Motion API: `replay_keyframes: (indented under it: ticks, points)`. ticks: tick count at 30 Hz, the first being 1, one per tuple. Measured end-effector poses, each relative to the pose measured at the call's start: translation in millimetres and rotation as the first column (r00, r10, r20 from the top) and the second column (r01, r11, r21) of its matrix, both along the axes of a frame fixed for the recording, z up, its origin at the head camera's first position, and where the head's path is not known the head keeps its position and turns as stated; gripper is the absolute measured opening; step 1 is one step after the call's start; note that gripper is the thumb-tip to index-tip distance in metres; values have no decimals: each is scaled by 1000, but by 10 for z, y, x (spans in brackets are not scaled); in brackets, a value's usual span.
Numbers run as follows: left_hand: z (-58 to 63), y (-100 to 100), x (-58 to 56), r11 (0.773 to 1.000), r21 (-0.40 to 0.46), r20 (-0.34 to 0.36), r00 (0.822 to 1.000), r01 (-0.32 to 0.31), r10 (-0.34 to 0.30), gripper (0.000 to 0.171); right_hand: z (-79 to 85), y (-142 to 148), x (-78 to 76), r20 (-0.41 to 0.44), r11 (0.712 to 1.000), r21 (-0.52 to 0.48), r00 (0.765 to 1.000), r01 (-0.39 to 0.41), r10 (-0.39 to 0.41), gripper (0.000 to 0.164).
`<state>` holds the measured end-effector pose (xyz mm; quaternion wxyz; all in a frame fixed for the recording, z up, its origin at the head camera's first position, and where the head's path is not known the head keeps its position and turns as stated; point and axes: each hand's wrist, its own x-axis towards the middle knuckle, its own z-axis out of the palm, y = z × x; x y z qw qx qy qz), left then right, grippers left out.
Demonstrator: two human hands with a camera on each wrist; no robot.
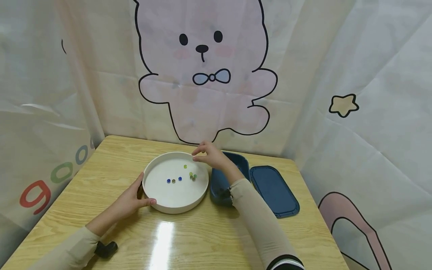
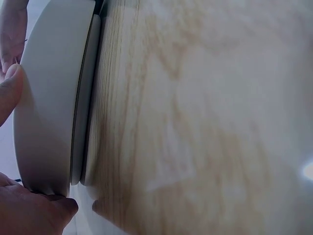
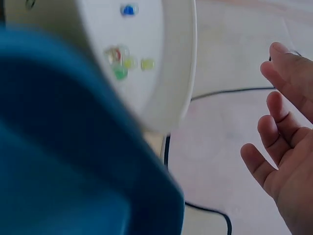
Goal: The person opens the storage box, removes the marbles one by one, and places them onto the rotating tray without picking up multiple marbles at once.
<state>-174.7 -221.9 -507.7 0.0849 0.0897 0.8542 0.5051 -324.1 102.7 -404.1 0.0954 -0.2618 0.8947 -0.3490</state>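
Observation:
My left hand (image 1: 129, 200) grips the near left side of a round white tray (image 1: 165, 198), its thumb over the rim and its fingers around the outer wall. In the left wrist view, the thumb (image 2: 11, 90) lies against the tray's pale side wall (image 2: 54, 98). Several small marbles lie inside, among them a blue marble (image 1: 180, 179), a yellow marble (image 1: 185, 166) and a green marble (image 1: 195, 176). Above the tray's far right rim hovers my right hand (image 1: 212, 155), thumb and fingers apart with nothing visible between them. The right wrist view shows its fingers (image 3: 253, 159) loosely bent.
A deep dark blue box (image 1: 221, 187) stands right of the tray, partly under the right forearm. Beside it a flat blue lid (image 1: 275, 191) lies on the wooden table (image 1: 195, 240). A printed curtain (image 1: 303, 123) hangs behind the table and along both sides.

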Motion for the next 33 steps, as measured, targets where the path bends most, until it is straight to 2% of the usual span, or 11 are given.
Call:
replay_keyframes:
  ticks: [7, 11, 17, 23, 27, 33]
  points:
    - [9, 22, -3, 1000, -5, 5, 1000, 18, -18, 128, -32, 392, -45, -24, 999, 2, 999, 45, -45, 28]
    - [17, 15, -11, 1000, -14, 14, 1000, 21, -21, 127, -33, 595, -68, -41, 999, 8, 998, 51, -51, 24]
    - [44, -23, -19, 999, -23, 7, 1000, 25, -25, 127, -34, 846, -105, -104, 998, 3, 992, 70, -69, 23]
    - [26, -15, 0, 1000, -24, 18, 1000, 20, -20, 128, -90, 1148, -140, -101, 995, 17, 990, 99, -97, 27]
    - [24, -19, -17, 1000, -27, 10, 1000, 11, -11, 128, -117, 1343, -173, -93, 991, 38, 988, 125, -121, 28]
    - [29, -4, -20, 1000, -11, 6, 1000, 19, -19, 128, -160, 1548, -141, -119, 983, 98, 982, 156, -144, 28]
